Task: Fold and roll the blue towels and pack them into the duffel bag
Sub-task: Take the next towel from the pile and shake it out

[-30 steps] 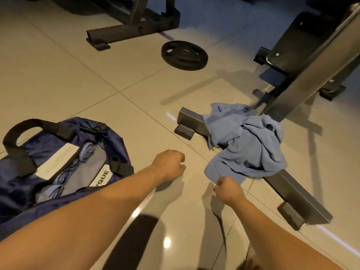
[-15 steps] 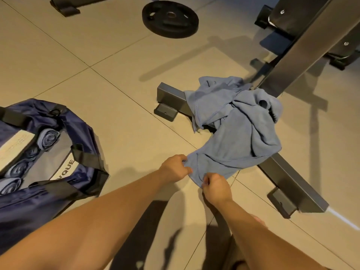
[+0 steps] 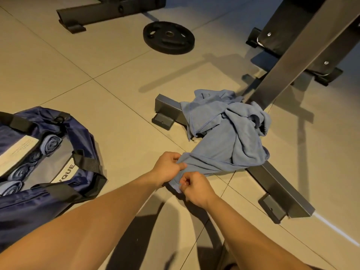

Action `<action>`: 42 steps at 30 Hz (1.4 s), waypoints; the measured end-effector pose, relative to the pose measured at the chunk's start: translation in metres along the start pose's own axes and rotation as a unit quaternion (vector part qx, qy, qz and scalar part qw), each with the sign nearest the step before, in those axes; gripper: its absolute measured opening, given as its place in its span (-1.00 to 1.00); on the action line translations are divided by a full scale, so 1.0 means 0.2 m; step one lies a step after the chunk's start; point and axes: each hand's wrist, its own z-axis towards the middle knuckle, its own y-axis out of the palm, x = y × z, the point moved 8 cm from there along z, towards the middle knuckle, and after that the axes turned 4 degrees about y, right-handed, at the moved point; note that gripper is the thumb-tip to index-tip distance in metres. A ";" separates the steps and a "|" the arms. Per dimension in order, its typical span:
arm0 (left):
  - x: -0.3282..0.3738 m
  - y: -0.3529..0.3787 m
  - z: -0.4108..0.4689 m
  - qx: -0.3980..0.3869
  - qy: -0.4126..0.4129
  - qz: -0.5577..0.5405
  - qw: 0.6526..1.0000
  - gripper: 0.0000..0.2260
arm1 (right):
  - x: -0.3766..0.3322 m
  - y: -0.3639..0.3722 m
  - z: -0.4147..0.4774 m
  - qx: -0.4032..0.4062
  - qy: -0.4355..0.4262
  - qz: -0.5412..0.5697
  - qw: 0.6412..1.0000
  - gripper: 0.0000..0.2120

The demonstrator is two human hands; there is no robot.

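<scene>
A crumpled light-blue towel (image 3: 229, 137) lies draped over the grey metal base bar of a gym bench. My left hand (image 3: 167, 166) pinches its near corner, and my right hand (image 3: 196, 189) pinches the same edge just below. The cloth is stretched from the heap toward me. At the left the navy duffel bag (image 3: 81, 133) lies open on the floor, with several rolled blue towels (image 3: 51, 144) lined up inside it beside a white label.
The bench's grey base bar (image 3: 280, 190) runs diagonally to the right, and its slanted upright (image 3: 288, 55) rises at the top right. A black weight plate (image 3: 168, 37) lies on the tiled floor at the top centre. Another machine's black foot (image 3: 93, 14) is at the top left.
Both hands reached forward to the towel and took hold of its near corner, then pulled it toward me. The view shifted, so the bag slid left.
</scene>
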 end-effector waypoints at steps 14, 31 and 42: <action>0.91 -0.30 -0.11 0.021 0.156 0.103 0.982 -0.74 | -0.18 -1.00 0.05 0.273 -0.065 -0.245 0.928 -0.86; 1.81 -0.17 -0.17 0.023 0.287 0.075 0.955 -0.91 | -0.60 -2.16 -0.14 0.291 -0.068 -0.072 0.952 -0.80; 1.91 -0.49 -0.39 0.035 0.269 -0.046 0.961 -0.78 | -0.92 -2.05 -0.33 0.155 -0.062 0.199 0.966 -0.82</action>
